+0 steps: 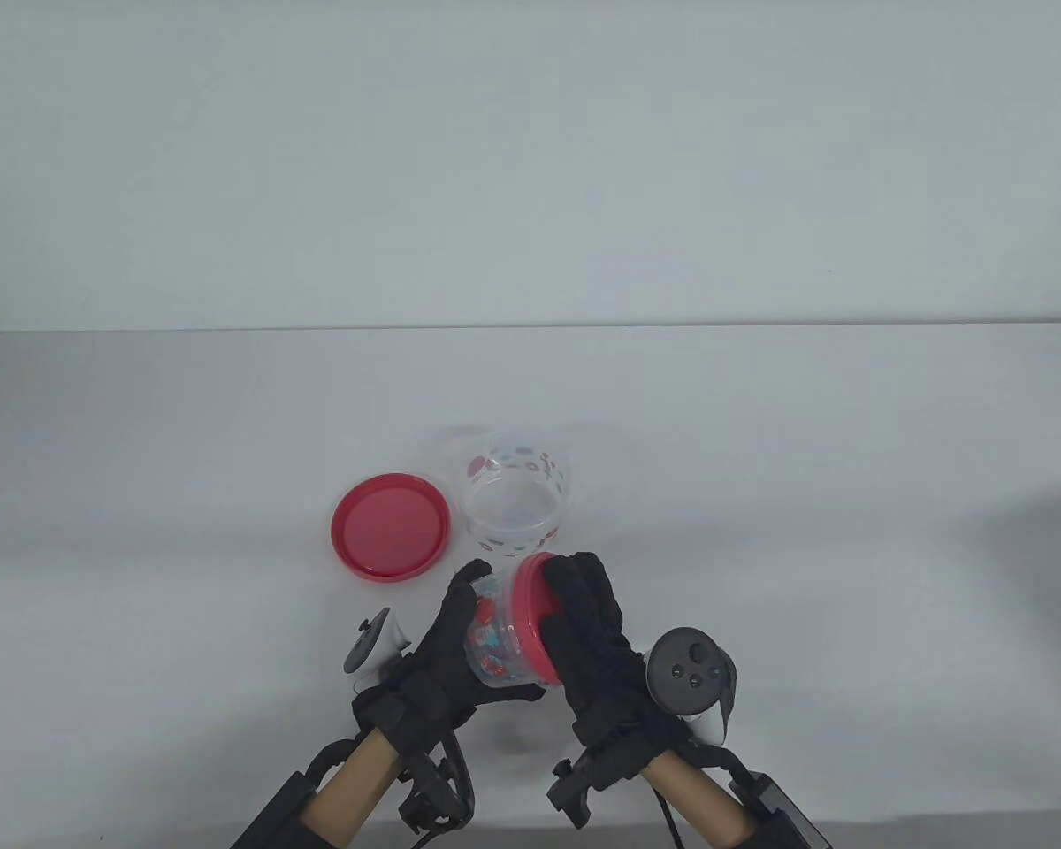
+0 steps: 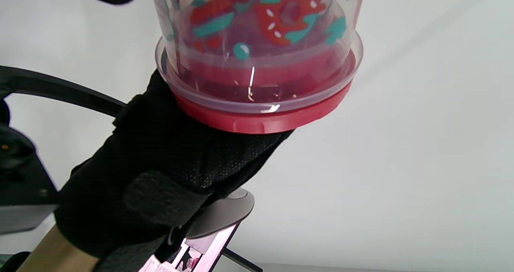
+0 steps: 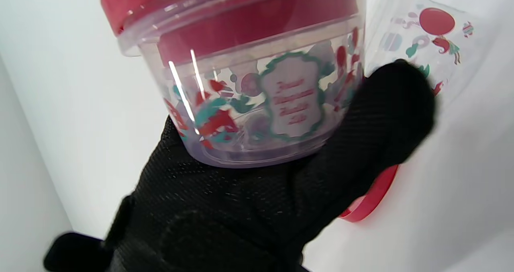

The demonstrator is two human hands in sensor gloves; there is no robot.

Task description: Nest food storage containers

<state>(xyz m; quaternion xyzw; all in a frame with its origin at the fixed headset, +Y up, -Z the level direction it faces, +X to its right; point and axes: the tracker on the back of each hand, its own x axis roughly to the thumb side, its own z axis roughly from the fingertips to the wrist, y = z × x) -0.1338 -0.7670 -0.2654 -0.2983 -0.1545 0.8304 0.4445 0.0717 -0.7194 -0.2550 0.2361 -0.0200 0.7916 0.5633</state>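
Note:
A small clear container (image 1: 498,641) with a red and teal print lies on its side in the air between both hands. My left hand (image 1: 449,638) grips its body and base. My right hand (image 1: 583,623) grips its red lid (image 1: 528,619), which sits on the container. The left wrist view shows the body (image 2: 261,31), the lid (image 2: 261,121) and the right glove (image 2: 160,171) under the lid. The right wrist view shows the body (image 3: 257,103) resting in the left glove (image 3: 241,207). A larger open printed container (image 1: 513,502) stands on the table just beyond the hands.
A loose large red lid (image 1: 391,526) lies flat on the white table (image 1: 760,495), left of the open container. Both also show at the right of the right wrist view, the container (image 3: 433,35) and the lid's edge (image 3: 369,201).

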